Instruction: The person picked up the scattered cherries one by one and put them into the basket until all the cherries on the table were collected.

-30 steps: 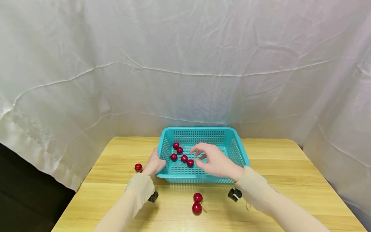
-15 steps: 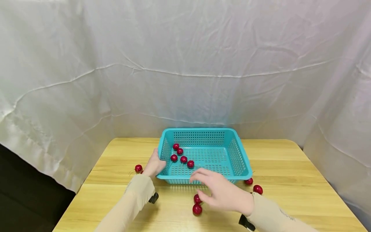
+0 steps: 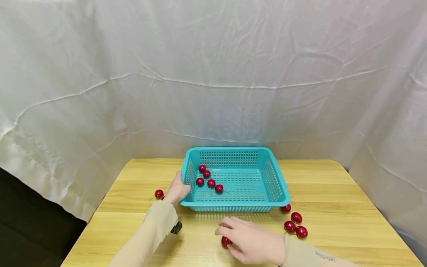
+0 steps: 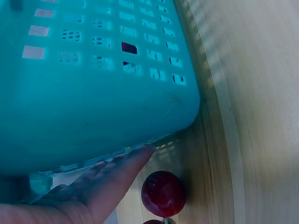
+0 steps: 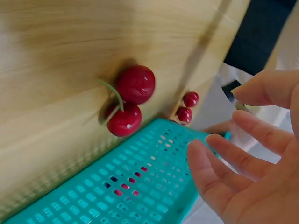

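My left hand (image 3: 177, 190) holds the left side of a turquoise plastic basket (image 3: 230, 208), its thumb over the rim. In the left wrist view its fingers (image 4: 117, 179) lie along the basket wall (image 4: 93, 112), near a dark red cherry (image 4: 163, 193). Several cherries lie inside the basket toward its left, one of them a cherry (image 3: 219, 188) near the middle. Over the table's front my right hand (image 3: 250, 239) hovers, fingers loosely bent, above a cherry (image 3: 226, 241) it partly hides. The right wrist view has two stemmed cherries, an upper cherry (image 5: 135, 84) and a lower cherry (image 5: 124, 120), apart from the fingers.
Right of the basket, several cherries lie on the wooden table (image 3: 340, 207), including a cherry (image 3: 301, 232). On the left, a cherry (image 3: 159, 194) sits beside my left wrist, with another partly hidden. A pale curtain (image 3: 213, 92) hangs behind the table.
My right hand has moved from above the basket toward me, to the cherries at the front. This uncovers several cherries on the right. My left hand and the basket stay in place.
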Demonstrator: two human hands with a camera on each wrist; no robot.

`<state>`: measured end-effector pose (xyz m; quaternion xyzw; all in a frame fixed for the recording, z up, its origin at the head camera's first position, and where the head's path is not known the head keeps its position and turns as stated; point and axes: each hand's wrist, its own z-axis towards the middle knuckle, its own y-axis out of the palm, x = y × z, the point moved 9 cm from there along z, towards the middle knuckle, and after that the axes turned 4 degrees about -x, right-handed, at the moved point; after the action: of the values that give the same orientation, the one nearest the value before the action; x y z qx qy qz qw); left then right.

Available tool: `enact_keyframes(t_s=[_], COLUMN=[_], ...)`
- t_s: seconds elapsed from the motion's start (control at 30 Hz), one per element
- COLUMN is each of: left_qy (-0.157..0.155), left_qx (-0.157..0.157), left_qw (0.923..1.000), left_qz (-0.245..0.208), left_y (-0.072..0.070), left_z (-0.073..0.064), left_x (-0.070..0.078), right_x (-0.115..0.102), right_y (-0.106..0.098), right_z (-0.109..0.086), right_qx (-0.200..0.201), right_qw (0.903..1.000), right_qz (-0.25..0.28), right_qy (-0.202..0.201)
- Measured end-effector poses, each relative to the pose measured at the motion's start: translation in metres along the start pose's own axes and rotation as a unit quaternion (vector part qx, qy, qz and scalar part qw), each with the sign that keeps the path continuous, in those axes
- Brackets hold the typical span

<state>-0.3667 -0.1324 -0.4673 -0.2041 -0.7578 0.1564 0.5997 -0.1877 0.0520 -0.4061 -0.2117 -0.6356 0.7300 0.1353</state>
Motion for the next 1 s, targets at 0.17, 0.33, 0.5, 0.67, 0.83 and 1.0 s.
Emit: enact_keyframes(t_s=[0.17,0.33,0.5,0.67,0.83,1.0], left_qy=[-0.001,0.002,0.004,0.006,0.007,0.004], left_qx=[0.001,0.001,0.001,0.003,0.002,-0.001], left_qw=[1.0,1.0,1.0,1.0,1.0,1.0], left_qz=[-0.002,-0.002,0.003,0.002,0.0,-0.005], left_y=[0.0,0.0,0.001,0.0,0.0,0.001], left_z=[0.0,0.0,0.0,0.001,0.001,-0.001], left_x=[0.0,0.0,0.0,0.002,0.001,0.001], right_x=[-0.002,-0.004,-0.004,-0.002,0.001,0.002], right_y=[0.016,0.027,0.035,0.041,0.046,0.048], right_z=[0.003,0.008,0.011,0.011,0.011,0.014], right_qx=[-0.022,-0.036,-0.046,-0.049,-0.06,-0.061], right_qw=[0.9976,0.9921,0.9894,0.9893,0.99,0.9892], right_qz=[-0.065,-0.12,-0.137,-0.137,-0.128,-0.133], right_qy=[-0.003,-0.01,-0.012,-0.011,-0.005,-0.006])
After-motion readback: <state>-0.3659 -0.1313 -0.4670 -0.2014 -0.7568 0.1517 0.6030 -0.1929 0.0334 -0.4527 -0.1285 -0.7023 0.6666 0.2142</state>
